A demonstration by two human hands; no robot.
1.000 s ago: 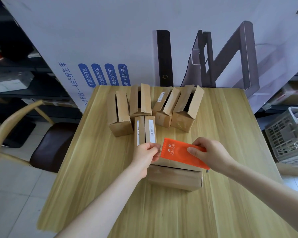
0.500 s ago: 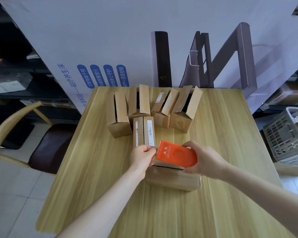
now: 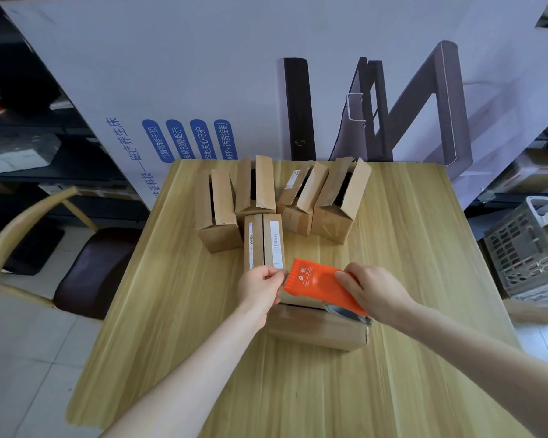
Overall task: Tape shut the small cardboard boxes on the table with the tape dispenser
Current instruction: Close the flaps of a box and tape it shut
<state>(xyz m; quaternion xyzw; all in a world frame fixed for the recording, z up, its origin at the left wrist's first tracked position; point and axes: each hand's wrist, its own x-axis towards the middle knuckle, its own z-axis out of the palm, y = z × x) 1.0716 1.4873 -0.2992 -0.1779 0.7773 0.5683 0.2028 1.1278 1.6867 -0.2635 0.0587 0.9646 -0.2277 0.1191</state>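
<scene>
Two hands over a box (image 3: 317, 331): left hand (image 3: 260, 287) pinches tape end (image 3: 283, 275), right hand (image 3: 377, 292) grips tape dispenser (image 3: 317, 284); an uneven pull could skew the strip.

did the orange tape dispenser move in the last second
Yes, slightly left: the orange tape dispenser, held by the right hand, is closer to the labelled box and the left hand pinching its tape end.

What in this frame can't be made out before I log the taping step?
Head view:
Tape between left hand and tape dispenser: too clear and thin to confirm.
Top seam of near box: covered by the dispenser and right hand.
Insides of open boxes: dark, shadowed by flaps.
Grey crate: cut off by right edge.
</scene>
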